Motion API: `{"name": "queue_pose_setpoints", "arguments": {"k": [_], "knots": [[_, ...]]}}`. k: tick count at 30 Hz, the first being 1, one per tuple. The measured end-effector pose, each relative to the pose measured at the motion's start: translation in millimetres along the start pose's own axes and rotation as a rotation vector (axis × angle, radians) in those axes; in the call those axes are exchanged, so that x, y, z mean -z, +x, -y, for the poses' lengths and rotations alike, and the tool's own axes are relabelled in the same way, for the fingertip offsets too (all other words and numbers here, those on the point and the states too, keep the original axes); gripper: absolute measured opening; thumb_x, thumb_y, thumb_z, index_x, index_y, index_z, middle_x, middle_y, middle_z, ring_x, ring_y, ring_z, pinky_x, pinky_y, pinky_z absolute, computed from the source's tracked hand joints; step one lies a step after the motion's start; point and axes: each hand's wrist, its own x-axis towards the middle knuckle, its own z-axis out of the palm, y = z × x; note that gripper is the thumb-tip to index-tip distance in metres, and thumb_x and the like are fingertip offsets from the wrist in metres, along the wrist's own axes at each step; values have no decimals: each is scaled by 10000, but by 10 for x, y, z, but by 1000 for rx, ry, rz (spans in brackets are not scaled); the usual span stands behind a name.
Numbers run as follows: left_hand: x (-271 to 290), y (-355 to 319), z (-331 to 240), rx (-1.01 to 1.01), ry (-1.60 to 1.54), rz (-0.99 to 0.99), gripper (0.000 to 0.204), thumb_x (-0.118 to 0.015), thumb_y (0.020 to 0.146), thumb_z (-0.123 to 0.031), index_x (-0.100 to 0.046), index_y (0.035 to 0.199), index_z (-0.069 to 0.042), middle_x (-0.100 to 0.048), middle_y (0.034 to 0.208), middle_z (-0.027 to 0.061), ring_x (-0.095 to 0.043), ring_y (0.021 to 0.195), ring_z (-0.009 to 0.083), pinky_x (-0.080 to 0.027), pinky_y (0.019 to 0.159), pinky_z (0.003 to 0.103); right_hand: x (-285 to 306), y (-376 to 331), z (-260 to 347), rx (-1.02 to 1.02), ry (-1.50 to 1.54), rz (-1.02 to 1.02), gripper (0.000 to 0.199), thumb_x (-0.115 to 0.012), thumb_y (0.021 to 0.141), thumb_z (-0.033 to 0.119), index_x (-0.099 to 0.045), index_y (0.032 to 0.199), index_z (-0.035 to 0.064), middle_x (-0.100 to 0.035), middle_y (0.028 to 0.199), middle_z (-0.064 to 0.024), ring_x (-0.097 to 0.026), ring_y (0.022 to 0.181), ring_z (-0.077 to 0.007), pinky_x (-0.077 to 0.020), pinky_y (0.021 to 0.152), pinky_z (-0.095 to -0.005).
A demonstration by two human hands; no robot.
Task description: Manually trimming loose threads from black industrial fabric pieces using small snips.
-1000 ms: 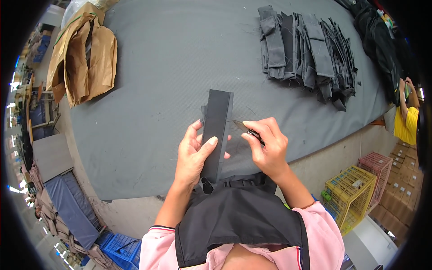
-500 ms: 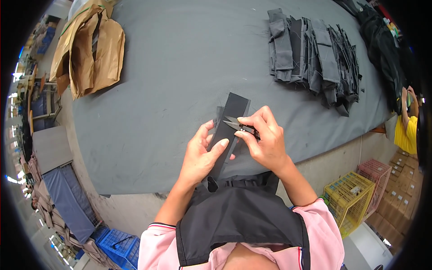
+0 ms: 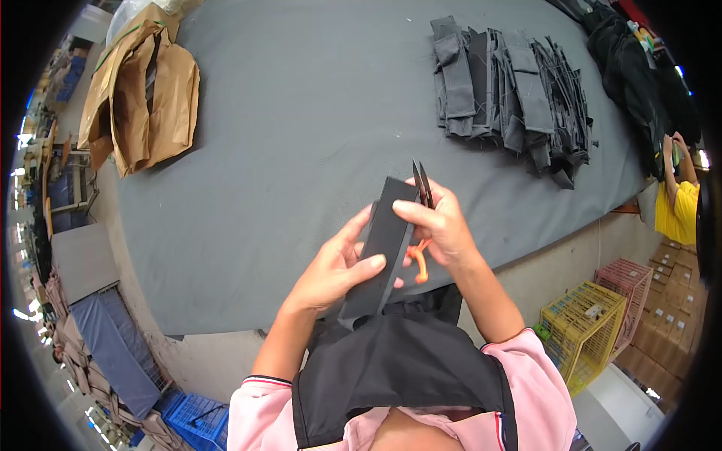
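The person is wearing a black apron [image 3: 398, 368] over a pink shirt [image 3: 538, 383]. Just beyond the apron, the left hand [image 3: 331, 270] is gripping a dark strip [image 3: 385, 237], its thumb pressing on the upper face and its fingers curling beneath. The strip is slanting above the table's near edge, its far end leaning right; whether its near end is touching the apron, I cannot tell. The right hand [image 3: 445, 225] is pinching the strip's far part, thumb on top, while also gripping black snips [image 3: 423, 184]. Their blades are pointing away from the person and standing slightly apart. An orange loop [image 3: 421, 267] is hanging below that hand.

Under it all, grey cloth is covering the table [image 3: 286, 120]. To the right, a yellow crate [image 3: 587, 323] is standing beside a pink crate [image 3: 626, 289]. Farther across the table, dark pieces [image 3: 511, 90] are lying bunched at right, and a paper bag [image 3: 173, 101] is sitting at left. At far right, a co-worker in yellow [image 3: 681, 214] is raising both hands.
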Motion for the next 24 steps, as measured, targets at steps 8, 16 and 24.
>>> {"name": "queue_pose_setpoints", "arguments": {"k": [8, 16, 24], "knots": [[171, 215, 292, -6, -430, 84, 563, -513, 943, -326, -244, 1387, -110, -512, 1171, 130, -598, 957, 251, -536, 795, 371, -38, -95, -51, 284, -593, -140, 284, -718, 776, 158, -568, 989, 43, -557, 771, -30, -535, 551, -100, -402, 462, -236], [127, 189, 256, -56, -384, 30, 657, -530, 943, -281, -161, 1462, -118, -509, 1175, 64, -543, 969, 171, -477, 802, 309, -140, -104, 28, 839, -1244, -213, 235, -707, 741, 108, -620, 957, 81, -532, 803, -30, -573, 568, -181, -425, 478, -319], [34, 117, 185, -180, 177, -282, 478, -604, 910, -208, -448, 1353, -121, -542, 1181, 33, -484, 1072, 109, -387, 949, 287, -144, -126, -2, 981, -1364, -257, 220, -719, 721, 80, -631, 923, 67, -521, 739, -42, -572, 553, -168, -432, 479, -288]]}}
